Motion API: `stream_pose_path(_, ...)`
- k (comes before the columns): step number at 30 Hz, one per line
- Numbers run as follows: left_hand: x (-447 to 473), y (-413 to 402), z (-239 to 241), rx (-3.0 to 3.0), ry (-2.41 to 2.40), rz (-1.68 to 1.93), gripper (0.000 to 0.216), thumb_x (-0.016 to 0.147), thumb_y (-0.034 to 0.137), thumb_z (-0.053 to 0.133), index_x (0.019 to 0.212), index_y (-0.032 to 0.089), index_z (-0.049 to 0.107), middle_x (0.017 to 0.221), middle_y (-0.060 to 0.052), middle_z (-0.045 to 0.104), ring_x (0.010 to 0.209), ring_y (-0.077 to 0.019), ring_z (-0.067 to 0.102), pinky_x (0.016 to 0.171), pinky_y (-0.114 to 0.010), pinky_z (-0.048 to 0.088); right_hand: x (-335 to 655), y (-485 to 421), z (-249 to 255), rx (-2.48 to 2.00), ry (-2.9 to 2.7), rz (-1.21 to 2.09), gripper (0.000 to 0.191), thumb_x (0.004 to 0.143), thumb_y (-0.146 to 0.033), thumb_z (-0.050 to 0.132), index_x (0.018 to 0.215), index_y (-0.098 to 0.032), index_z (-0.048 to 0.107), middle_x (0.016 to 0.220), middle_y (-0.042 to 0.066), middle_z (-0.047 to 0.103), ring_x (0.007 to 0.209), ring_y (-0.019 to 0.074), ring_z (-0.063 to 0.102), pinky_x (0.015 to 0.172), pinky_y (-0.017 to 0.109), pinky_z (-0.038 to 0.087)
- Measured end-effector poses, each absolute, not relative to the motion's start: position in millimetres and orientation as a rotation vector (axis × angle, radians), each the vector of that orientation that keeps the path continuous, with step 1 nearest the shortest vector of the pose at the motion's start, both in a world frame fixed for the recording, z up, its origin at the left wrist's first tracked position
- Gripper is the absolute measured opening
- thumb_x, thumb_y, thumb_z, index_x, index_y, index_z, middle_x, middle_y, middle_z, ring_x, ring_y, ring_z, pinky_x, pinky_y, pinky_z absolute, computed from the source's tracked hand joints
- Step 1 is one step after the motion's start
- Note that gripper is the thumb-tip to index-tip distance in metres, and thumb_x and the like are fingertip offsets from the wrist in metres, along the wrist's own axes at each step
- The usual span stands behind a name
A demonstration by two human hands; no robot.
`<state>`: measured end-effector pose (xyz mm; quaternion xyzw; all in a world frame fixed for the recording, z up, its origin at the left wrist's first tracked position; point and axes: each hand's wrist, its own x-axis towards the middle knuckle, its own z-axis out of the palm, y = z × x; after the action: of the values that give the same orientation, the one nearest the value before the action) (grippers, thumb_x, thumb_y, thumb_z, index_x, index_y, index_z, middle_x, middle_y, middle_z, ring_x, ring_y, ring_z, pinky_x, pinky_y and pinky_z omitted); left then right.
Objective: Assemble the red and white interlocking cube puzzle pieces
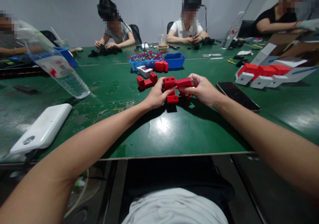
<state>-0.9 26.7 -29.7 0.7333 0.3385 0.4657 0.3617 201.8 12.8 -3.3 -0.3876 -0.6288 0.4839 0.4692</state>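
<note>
Left hand (pixel 157 95) grips a red bracket (pixel 169 82), right hand (pixel 204 90) a red block (pixel 183 82); the bottle label (pixel 56 68) seems unreadably blurred.

A plain whitish top (pixel 176 208), its soft cloth rumpled into shallow, rounded folds, is worn over the torso. The left arm (pixel 104 131) and right arm (pixel 264 131) are bare, slender and smoothly tapered; the left grip (pixel 157 96) and right grip (pixel 206 90) are likewise bare.

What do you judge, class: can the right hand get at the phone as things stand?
Probably yes: the phone lies close by the right hand with nothing on top, though that hand would likely have to release its red part.
</note>
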Motion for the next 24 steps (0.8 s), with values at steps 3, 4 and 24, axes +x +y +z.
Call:
stream_pose_path(3, -0.6, 26.3, -30.0, 1.883, 0.850, 1.215, 0.029, 0.086, 0.017, 0.064, 0.111, 0.016, 0.049, 0.120, -0.012, 0.064, 0.117, -0.0233, 0.061, 0.107, -0.042, 0.044, 201.0, 12.9, -3.3, -0.930, -1.555, 1.166, 0.046, 0.052, -0.025, 0.091, 0.075, -0.021, 0.052, 0.067, -0.004, 0.066, 0.056, 0.0107, 0.058, 0.049, 0.022, 0.045)
stream_pose_path(4, -0.4, 26.1, -30.0, 1.882, 0.843, 1.215, 0.029, 0.086, 0.016, 0.064, 0.111, 0.016, 0.049, 0.121, -0.012, 0.064, 0.119, -0.0237, 0.061, 0.108, -0.043, 0.043, 200.8, 12.9, -3.2, -0.927, -1.556, 1.161, 0.044, 0.052, -0.024, 0.091, 0.075, -0.021, 0.053, 0.070, -0.003, 0.067, 0.057, 0.0109, 0.058, 0.049, 0.022, 0.045)
stream_pose_path(24, -0.3, 25.0, -29.7, 1.894, 0.856, 1.211, 0.030, 0.087, 0.022, 0.062, 0.112, 0.016, 0.047, 0.122, -0.014, 0.064, 0.114, -0.0232, 0.063, 0.104, -0.041, 0.045, 203.6, 15.1, -2.7, -0.917, -1.604, 1.216, 0.045, 0.054, -0.016, 0.083, 0.084, -0.022, 0.050, 0.094, -0.001, 0.071, 0.066, 0.0113, 0.061, 0.057, 0.023, 0.051)
